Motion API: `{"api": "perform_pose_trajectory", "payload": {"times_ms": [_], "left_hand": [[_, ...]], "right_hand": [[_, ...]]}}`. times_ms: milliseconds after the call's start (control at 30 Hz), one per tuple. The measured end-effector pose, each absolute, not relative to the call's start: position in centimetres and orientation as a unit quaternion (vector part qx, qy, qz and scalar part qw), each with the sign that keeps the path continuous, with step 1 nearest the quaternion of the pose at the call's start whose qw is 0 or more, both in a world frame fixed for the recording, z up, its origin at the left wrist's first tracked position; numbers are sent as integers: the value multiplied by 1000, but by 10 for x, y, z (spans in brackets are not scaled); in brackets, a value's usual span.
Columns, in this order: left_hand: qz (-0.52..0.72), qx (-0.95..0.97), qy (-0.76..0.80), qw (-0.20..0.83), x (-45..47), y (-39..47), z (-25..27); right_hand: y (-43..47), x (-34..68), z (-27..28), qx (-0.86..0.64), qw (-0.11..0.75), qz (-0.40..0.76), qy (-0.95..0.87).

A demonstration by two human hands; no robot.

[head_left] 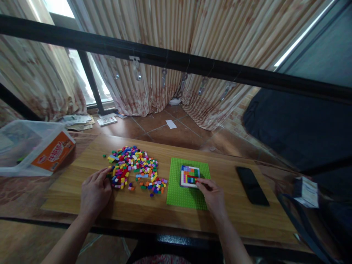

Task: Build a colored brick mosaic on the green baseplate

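Observation:
A loose pile of small, many-coloured toy bricks [140,161] is spread over the left half of the wooden table. My left hand [96,189] lies at the pile's left edge, fingers stretched out and fingertips touching the bricks. Right of the pile is a green studded baseplate [176,200]. It bears a small square brick build [188,172] with a white border and coloured bricks inside. My right hand [213,196] pinches at this build's right front corner; a small red brick shows at the fingertips, partly covered by them.
A black phone [252,186] lies on the table [231,220] to the right. Beyond the left end stands a clear plastic box [33,126] with an orange label. A dark metal bar [165,58] crosses above the table's far side, with curtains [154,91] behind.

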State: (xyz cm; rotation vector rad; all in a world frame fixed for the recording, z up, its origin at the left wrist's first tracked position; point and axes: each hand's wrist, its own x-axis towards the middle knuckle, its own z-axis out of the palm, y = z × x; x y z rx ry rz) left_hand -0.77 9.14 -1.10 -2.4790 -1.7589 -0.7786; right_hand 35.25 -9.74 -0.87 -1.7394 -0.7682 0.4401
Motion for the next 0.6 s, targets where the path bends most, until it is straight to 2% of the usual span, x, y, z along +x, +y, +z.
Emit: {"api": "perform_pose_trajectory", "payload": {"times_ms": [333, 600], "left_hand": [[-256, -786, -562, -6, -6, 91, -10], [-253, -783, -568, -14, -5, 90, -9]], "right_hand": [[-103, 360, 24, -778, 433, 170, -421], [-94, 356, 26, -782, 409, 146, -448]]}}
